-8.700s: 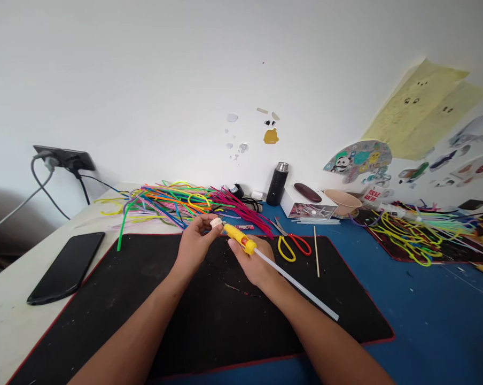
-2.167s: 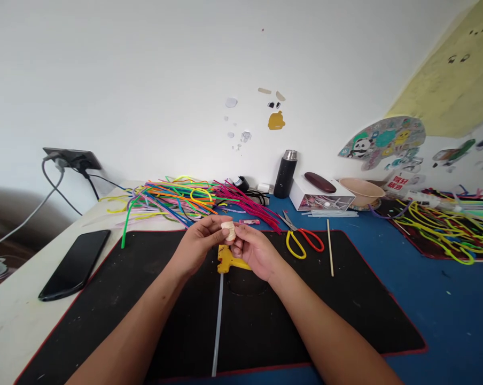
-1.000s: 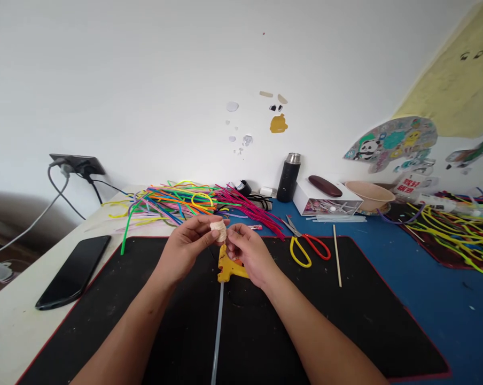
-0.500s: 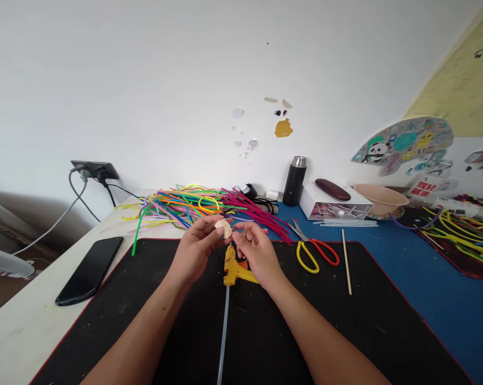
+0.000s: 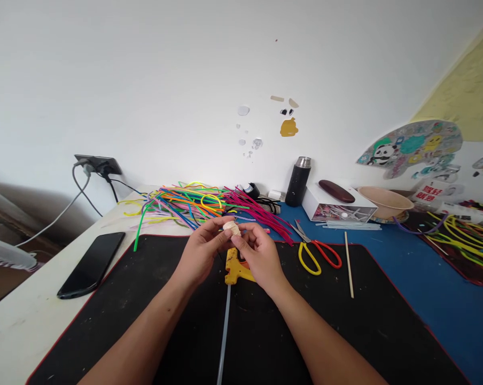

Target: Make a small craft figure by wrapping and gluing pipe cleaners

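Note:
My left hand and my right hand meet above the black mat, both pinching a small cream-coloured fuzzy piece between their fingertips. Under my hands a yellow glue gun lies on the mat, with a long clear glue stick trailing from it toward me.
A pile of coloured pipe cleaners lies behind my hands. Scissors with yellow and red handles and a wooden stick lie to the right. A black phone rests at left. A black flask, white box and bowl stand at the back.
The glue gun, held in my right hand earlier, now lies on the mat. Both hands have come together on the cream piece, and over the last second they have turned it slightly.

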`<state>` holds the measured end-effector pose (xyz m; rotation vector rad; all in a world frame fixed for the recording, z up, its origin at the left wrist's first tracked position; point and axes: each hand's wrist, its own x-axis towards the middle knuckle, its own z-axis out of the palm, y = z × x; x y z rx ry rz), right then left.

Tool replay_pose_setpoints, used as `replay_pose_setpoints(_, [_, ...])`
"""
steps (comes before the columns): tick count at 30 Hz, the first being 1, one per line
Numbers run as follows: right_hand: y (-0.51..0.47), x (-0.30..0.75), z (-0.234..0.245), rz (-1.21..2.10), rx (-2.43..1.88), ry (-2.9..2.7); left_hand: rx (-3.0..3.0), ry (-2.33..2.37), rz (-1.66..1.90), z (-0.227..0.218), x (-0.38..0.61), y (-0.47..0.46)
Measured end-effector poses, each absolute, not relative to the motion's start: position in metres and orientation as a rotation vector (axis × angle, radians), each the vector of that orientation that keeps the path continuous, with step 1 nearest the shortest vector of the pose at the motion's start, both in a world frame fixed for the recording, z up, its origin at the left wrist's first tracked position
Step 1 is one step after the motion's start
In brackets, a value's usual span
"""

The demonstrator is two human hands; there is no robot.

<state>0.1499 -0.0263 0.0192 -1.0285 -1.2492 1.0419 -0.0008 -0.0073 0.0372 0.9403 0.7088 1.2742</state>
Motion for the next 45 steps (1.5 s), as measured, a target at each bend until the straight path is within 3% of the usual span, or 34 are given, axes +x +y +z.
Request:
replay_pose_setpoints(23, [-0.0261, 0.1500, 0.0240, 1.271, -0.924, -1.055, 0.917, 0.636, 1.219, 0.0386, -0.0071, -0.0054])
replay_pose_setpoints(33, [-0.0249, 0.1505, 0.0200, 1.205, -0.998, -1.181, 0.942, 0.677, 1.238, 0.0353, -0.0045, -0.0040])
replay_pose_setpoints(45, [-0.0297, 0.1500, 0.0226, 0.856, -1.039, -1.340, 0.856, 0.622, 1.294, 0.0308, -0.0011, -0.0034])
